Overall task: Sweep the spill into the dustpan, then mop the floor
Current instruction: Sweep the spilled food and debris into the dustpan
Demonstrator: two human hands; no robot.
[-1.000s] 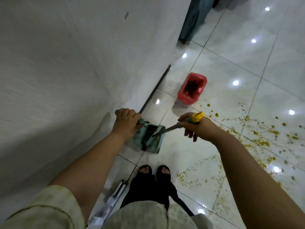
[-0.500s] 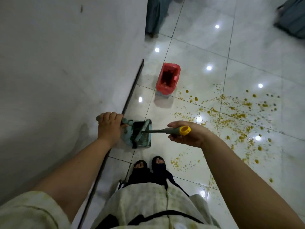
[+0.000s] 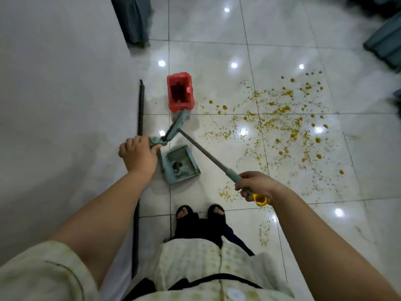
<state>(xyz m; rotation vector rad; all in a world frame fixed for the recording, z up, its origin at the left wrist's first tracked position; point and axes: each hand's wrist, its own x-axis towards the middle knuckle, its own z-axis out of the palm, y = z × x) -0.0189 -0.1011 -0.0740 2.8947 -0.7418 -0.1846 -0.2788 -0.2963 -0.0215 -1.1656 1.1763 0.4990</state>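
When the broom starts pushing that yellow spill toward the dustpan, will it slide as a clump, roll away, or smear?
Probably scatter first: the yellow spill lies as many separate small bits across glossy floor tiles, so some may skid past the broom. The larger round blobs look wet and may smear. The dustpan looks like thin plastic, so it could shift unless steadied.

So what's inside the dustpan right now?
The dustpan tray holds a small dark clump near its comb teeth and a few faint specks. None of the yellow spill is in it. The left hand hides its rear corner.
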